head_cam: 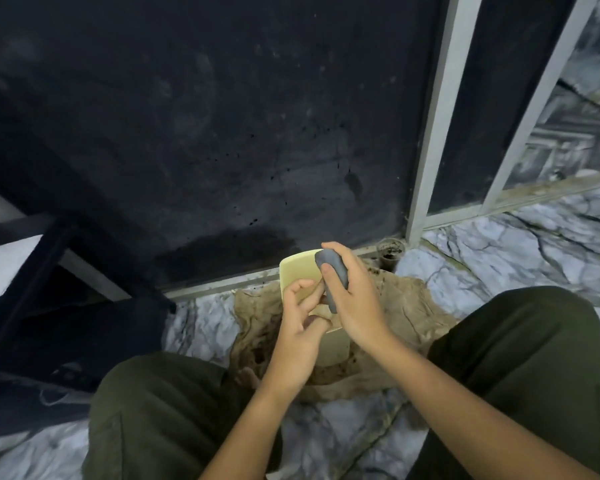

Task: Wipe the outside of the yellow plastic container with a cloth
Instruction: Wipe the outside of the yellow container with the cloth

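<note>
Container: we see the yellow plastic container [300, 271] held low between the knees, above a brown stained sheet [402, 313] on the floor; its pale side faces up.
Cloth: a dark grey cloth [333, 271], folded into a small pad, lies against the container's right edge.
Right hand: the right hand [355, 299] has its grip closed around the grey cloth, thumb on top.
Left hand: the left hand [300, 327] is at the container's near side, fingers loosely bent; we cannot tell if this grip really holds the container.
Trousers: dark green trousers [160, 403] cover both knees.
Floor: marble floor [534, 251] with grey veins.
Near things: a small dirty cup [390, 252] stands beside the grey window frame [433, 119].
</note>
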